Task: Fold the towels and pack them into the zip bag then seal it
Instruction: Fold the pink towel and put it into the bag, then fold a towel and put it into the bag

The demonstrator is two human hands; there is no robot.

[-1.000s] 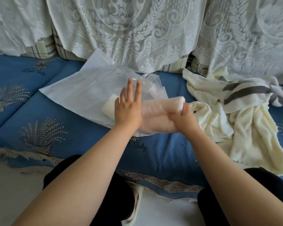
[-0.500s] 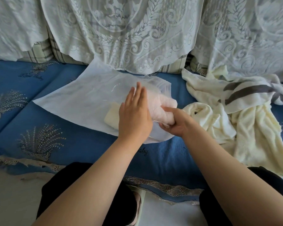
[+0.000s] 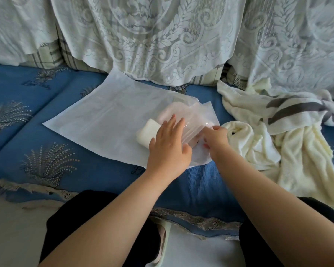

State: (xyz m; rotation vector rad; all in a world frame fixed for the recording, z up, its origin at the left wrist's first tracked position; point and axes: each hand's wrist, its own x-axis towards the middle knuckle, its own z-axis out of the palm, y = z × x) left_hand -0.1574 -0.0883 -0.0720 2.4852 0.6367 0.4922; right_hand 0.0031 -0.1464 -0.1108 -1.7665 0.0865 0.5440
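A translucent white zip bag (image 3: 108,120) lies flat on the blue sofa seat (image 3: 46,132), its mouth to the right. Inside it are a folded cream towel (image 3: 145,132) and a rolled pink towel (image 3: 174,110), both seen through the plastic. My left hand (image 3: 170,145) presses flat on top of the bag over the towels, fingers straight. My right hand (image 3: 214,137) is at the bag's mouth, with fingers curled on the pink towel's end. Its fingertips are partly under the plastic.
A heap of loose cream towels (image 3: 278,151) and a grey-striped towel (image 3: 297,110) lie just right of the bag. White lace (image 3: 172,45) drapes the sofa back. The seat's lace-trimmed front edge (image 3: 191,218) runs above my knees, and a slipper (image 3: 162,243) sits on the floor.
My right hand has pushed the pink towel leftward, from half outside the mouth to fully inside the bag. My left hand has stayed on top, shifting slightly.
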